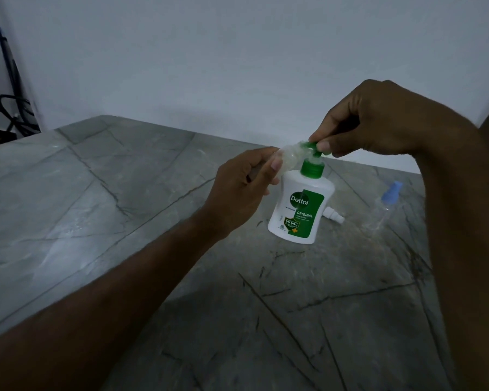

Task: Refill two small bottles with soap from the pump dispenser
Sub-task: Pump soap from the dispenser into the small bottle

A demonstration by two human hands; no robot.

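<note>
Our left hand [244, 187] pinches the small clear bottle [94, 157] tilted, its mouth at the spout, so soap can enter; our right hand [362, 122] pinches the pump dispenser [301, 206] head (green) on the worktop [124, 221]; the second bottle [384, 210] lies beside.

L grip [246, 182] curled, R grip [359, 122] fingers pinched, both arms extended

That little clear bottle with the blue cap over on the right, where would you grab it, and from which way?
Probably around the middle of the clear bottle with the blue cap, coming from its near, open side. It seems to stand upright on the grey marble-patterned table with its body narrow and round, so fingers and thumb can wrap it. The cap looks tapered and slippery. The right hand, now on the green pump, is nearest.
</note>
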